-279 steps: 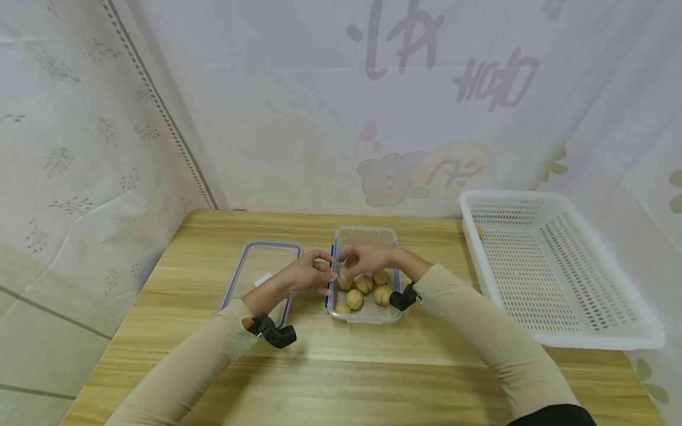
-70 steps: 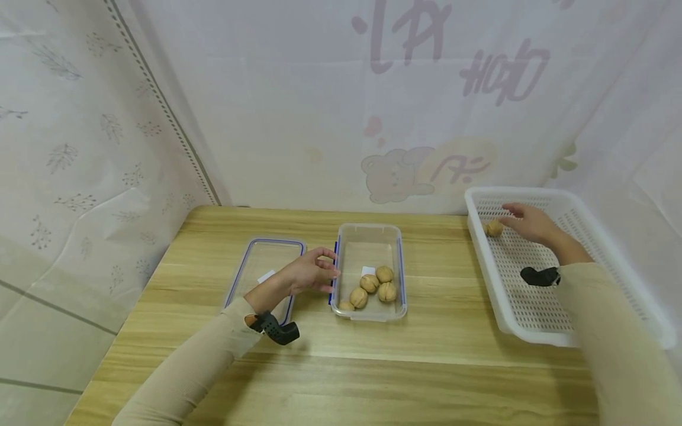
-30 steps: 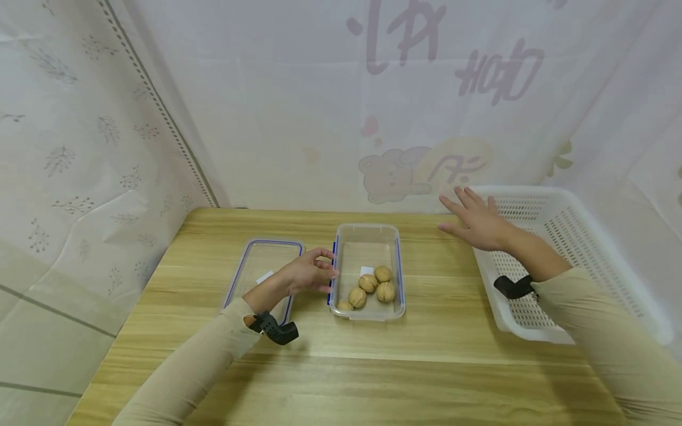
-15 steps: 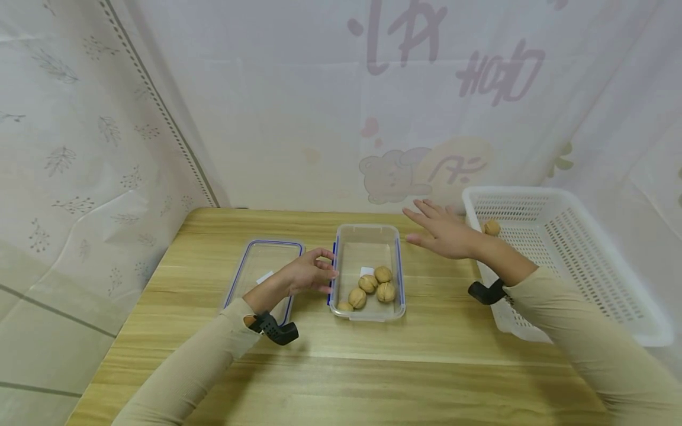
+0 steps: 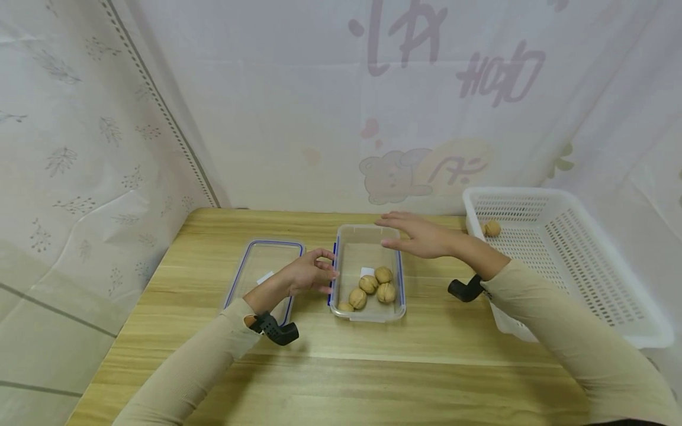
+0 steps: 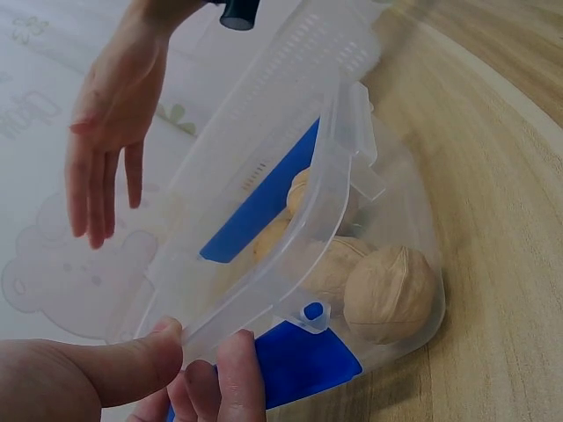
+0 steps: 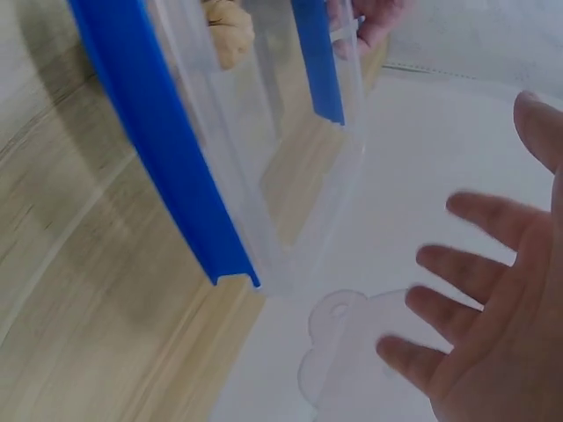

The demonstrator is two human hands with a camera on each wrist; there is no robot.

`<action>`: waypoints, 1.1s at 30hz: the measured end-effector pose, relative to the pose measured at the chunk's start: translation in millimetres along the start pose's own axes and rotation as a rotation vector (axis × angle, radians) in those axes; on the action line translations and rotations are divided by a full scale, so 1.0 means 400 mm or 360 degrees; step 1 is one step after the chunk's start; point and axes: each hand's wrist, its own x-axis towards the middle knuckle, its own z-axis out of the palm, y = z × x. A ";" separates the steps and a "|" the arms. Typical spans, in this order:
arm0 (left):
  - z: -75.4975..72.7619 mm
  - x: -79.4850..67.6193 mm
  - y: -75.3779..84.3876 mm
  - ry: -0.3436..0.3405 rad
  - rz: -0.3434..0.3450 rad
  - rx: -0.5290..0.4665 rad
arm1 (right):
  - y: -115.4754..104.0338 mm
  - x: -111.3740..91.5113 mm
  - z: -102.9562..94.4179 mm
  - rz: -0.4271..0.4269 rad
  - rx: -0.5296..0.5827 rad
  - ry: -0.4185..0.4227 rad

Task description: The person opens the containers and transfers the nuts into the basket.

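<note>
A clear plastic food box (image 5: 367, 251) with blue side latches stands on the table, holding several walnuts (image 5: 368, 284) near its front. My left hand (image 5: 306, 273) holds the box's left side, its thumb (image 6: 158, 352) at the rim and other fingers against the blue latch (image 6: 303, 360). Over the box's back right edge hovers my right hand (image 5: 418, 235), palm down with fingers spread and nothing in it. The right wrist view shows those fingers (image 7: 466, 272) apart from the box wall.
The box's clear lid (image 5: 266, 260), blue seal around it, lies at left, partly under my left forearm. A white perforated basket (image 5: 565, 266) stands at right with walnuts (image 5: 492, 228) in its back left corner. A printed curtain (image 5: 298, 118) hangs behind the table (image 5: 341, 378).
A walnut at the box's left side is gone, and one more lies in the basket. My right hand has since moved left from the basket to the box. The left hand stays put.
</note>
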 end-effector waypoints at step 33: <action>0.000 0.007 -0.004 -0.0005 0.0008 -0.0023 | -0.010 0.224 0.039 0.0171 0.0153 -0.1073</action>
